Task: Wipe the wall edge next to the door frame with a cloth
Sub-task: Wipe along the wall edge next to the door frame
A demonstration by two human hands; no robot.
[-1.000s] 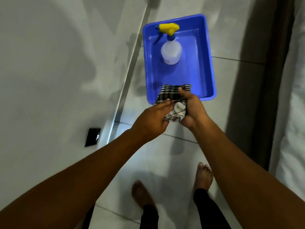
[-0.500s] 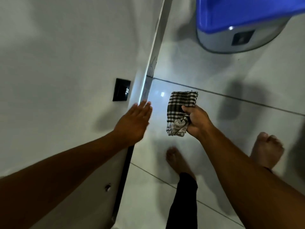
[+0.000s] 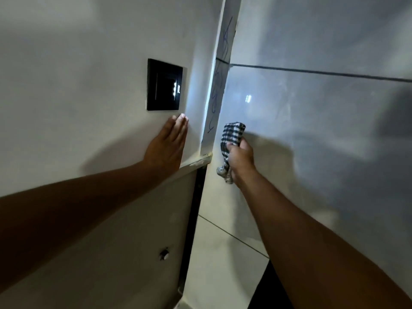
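Two bare forearms come in from the bottom of the frame and meet near the middle. The left hand [image 3: 166, 146] lies flat and open on the white wall [image 3: 78, 63], fingers together, holding nothing, its tips just under the one black switch plate [image 3: 164, 85].

The right hand [image 3: 239, 160] is closed on the one checked cloth [image 3: 231, 136]. A bunched end sticks up above the fist and a shorter tail hangs below it.

The wall edge [image 3: 217, 85] is a narrow pale strip running from the middle of the frame up to the top centre, leaning slightly right, with blue pen scribbles along it. Its lower end sits just left of the cloth, and most of it lies above. Whether the cloth already touches the strip I cannot tell; they are at least just beside each other. The right hand is the nearer one, so the coming stroke looks like a push up and slightly left along that long axis.

Beyond, one dark grout line crosses the glossy grey tiles [image 3: 312, 108] at upper right.
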